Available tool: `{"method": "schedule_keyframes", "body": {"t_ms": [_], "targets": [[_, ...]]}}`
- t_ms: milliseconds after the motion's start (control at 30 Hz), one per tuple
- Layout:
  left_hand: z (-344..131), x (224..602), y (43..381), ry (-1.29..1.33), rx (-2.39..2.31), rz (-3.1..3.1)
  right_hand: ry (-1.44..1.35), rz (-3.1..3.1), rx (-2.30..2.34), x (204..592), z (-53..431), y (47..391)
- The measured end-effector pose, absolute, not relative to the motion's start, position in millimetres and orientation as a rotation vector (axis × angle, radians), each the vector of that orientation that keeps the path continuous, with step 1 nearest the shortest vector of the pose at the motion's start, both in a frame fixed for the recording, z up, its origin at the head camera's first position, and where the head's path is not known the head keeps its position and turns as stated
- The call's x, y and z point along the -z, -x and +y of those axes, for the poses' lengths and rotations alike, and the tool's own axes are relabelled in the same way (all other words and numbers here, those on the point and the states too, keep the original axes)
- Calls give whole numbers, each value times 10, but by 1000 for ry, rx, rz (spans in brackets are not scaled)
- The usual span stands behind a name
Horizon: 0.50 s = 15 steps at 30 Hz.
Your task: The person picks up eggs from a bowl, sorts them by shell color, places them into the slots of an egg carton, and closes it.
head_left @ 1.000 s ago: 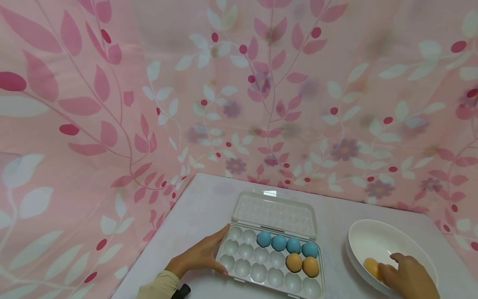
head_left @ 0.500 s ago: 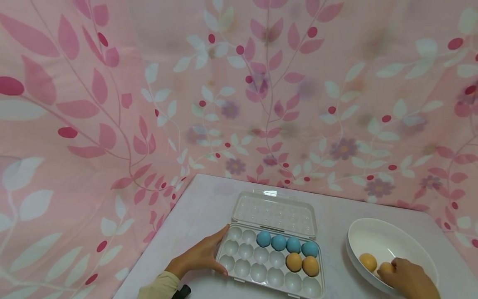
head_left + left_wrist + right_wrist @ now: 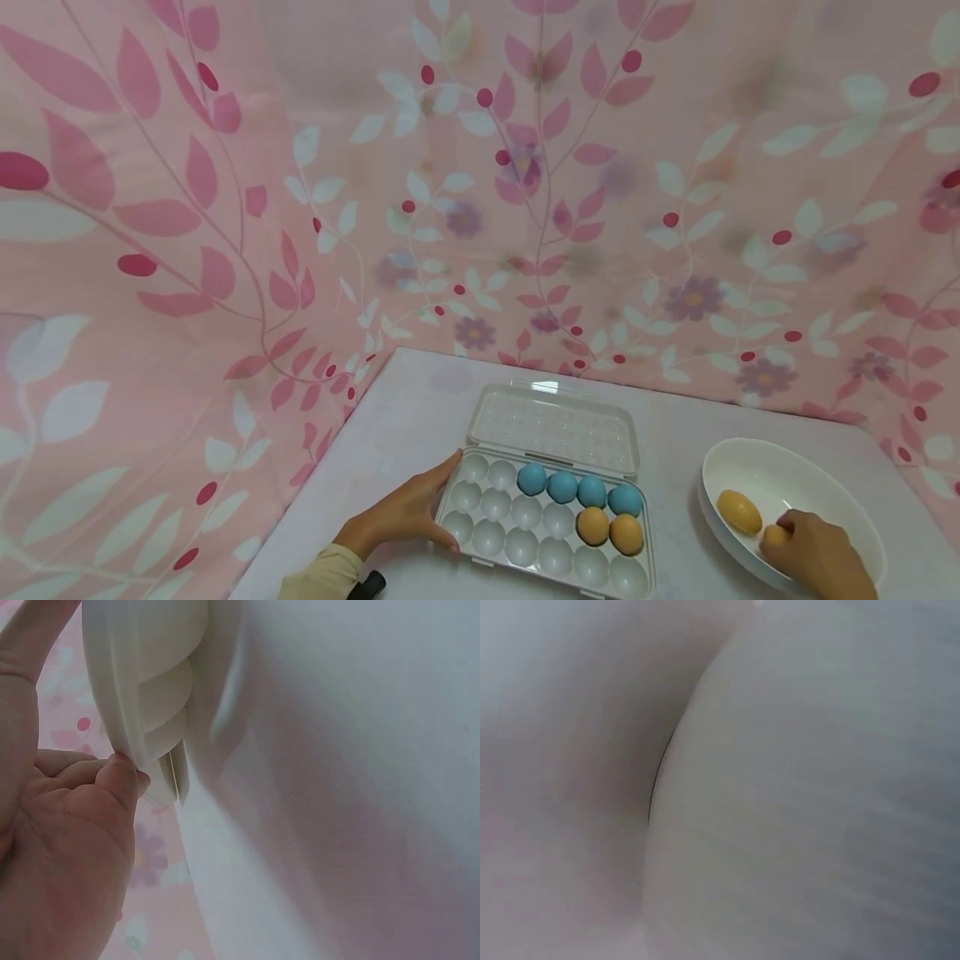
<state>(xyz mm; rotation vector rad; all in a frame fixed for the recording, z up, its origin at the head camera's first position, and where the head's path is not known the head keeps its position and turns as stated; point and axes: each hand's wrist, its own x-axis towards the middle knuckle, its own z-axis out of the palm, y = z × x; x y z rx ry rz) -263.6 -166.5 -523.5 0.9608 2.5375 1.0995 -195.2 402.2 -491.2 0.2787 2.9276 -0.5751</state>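
Note:
My left hand (image 3: 408, 510) holds the left end of a white plastic egg box (image 3: 536, 512), thumb at the near corner and fingers at the far one. In the left wrist view, fingertips (image 3: 124, 776) rest at its rim. Several blue eggs (image 3: 562, 487) fill the right part of its back row, with two orange-yellow eggs (image 3: 626, 534) in front of them. My right hand (image 3: 817, 554) reaches into a white bowl (image 3: 795, 475), its fingers curled round a yellow egg (image 3: 775, 536). Another yellow egg (image 3: 738, 512) lies beside it in the bowl.
The box's clear lid (image 3: 553, 427) lies folded back behind it. A dark object (image 3: 367, 586) shows by the left sleeve (image 3: 321, 573). Pink leaf-patterned cloth (image 3: 480, 183) hangs behind the white table (image 3: 420, 400). The bowl's outer wall (image 3: 795, 787) fills much of the right wrist view.
My right fingers have moved from over the left yellow egg to the one beside it and now grip that one. The left egg has turned in the bowl. The left hand stays put.

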Motion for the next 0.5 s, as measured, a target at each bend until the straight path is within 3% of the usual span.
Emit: {"method": "schedule_keyframes", "body": {"t_ms": [500], "targets": [[-1654,5212,2619,-946,-1088,2541,-280,3276,593,4714,3849,1906]]}}
